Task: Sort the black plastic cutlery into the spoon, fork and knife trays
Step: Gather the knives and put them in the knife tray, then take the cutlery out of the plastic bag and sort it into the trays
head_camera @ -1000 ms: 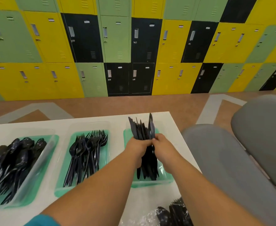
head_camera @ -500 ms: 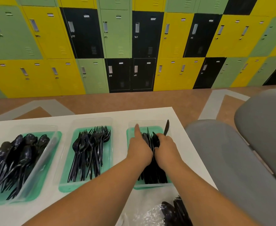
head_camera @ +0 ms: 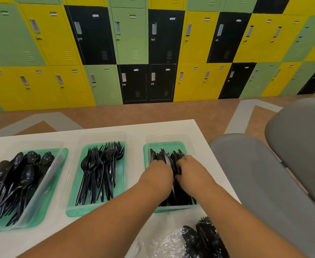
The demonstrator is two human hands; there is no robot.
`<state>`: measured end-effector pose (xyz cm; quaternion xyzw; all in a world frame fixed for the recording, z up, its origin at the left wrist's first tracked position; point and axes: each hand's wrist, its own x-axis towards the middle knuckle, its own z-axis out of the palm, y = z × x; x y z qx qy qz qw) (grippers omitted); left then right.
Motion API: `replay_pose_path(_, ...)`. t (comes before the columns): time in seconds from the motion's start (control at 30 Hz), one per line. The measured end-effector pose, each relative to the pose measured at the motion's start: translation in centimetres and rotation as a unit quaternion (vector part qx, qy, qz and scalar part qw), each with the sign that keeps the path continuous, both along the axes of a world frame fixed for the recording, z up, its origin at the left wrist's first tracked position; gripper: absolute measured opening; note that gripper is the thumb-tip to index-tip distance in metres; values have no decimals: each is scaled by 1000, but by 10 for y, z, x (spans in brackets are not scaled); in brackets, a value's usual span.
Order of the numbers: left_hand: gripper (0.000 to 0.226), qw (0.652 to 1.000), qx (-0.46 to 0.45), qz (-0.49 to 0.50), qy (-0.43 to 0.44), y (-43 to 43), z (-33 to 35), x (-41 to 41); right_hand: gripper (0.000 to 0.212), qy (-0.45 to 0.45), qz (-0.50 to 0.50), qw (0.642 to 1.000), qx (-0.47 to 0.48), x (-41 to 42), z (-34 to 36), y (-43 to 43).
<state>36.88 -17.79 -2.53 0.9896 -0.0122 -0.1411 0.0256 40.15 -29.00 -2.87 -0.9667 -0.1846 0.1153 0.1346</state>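
Three clear trays with green bottoms stand in a row on the white table [head_camera: 134, 131]. The left tray [head_camera: 64, 152] holds black spoons [head_camera: 19, 175], the middle tray [head_camera: 97, 211] black forks [head_camera: 101, 170], and the right tray [head_camera: 164, 145] black knives [head_camera: 171, 156]. Both of my hands are down inside the right tray. My left hand [head_camera: 157, 173] and my right hand [head_camera: 189, 168] lie side by side on the knife bundle with fingers curled around it. The fingertips are hidden among the knives, and the bundle lies flat along the tray.
A crinkled clear plastic bag [head_camera: 164, 244] with more black cutlery [head_camera: 205, 239] lies at the near right corner of the table. Grey chairs [head_camera: 264, 183] stand close to the table's right edge. Yellow, green and black lockers [head_camera: 153, 53] line the far wall.
The knife bundle, held upright above the right tray a second ago, has been lowered and laid flat in it. Both hands came down with it.
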Motion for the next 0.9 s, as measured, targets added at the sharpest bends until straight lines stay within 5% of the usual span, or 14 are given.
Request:
replay_pose_path(0.1,54,992,116,-37,35,-1,-12,3,26,16,46,994,-100,-4,-6,4)
replay_pose_path(0.23,49,991,121,-55,8,2,-8,4,33,-3,29,995,-100,-1,-7,9)
replay_pose_path(0.5,34,988,-104,-54,-101,15,11,-38,30,-60,-19,991,122,-33,11,-19)
replay_pose_path(0.63,25,948,-280,27,-149,19,22,-82,24,-33,-71,981,176,-68,26,-44)
replay_pose_path(0.9,13,862,-451,220,-71,24,14,-168,14,-28,-120,978,167,-147,28,-72)
